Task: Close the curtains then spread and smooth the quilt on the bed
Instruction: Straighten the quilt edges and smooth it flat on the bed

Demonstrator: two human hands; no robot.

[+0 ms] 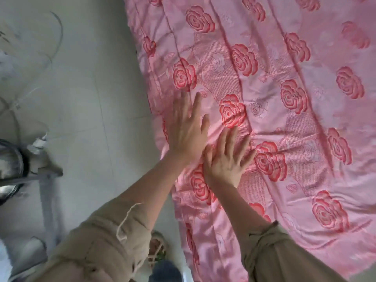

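Note:
A pink quilt (284, 123) printed with red roses lies spread over the bed and fills the right and upper part of the view. Its left edge hangs down toward the floor. My left hand (186, 129) rests flat on the quilt near that edge, fingers apart and pointing away from me. My right hand (225, 159) lies flat just beside it, a little nearer to me, fingers splayed on the fabric. Neither hand grips anything. Shallow creases run across the quilt around both hands. No curtains are in view.
Pale tiled floor (85, 94) lies to the left of the bed. A dark round object on a grey metal frame (18, 169) stands at the left edge. My sandalled foot (157, 251) is on the floor by the bed's side.

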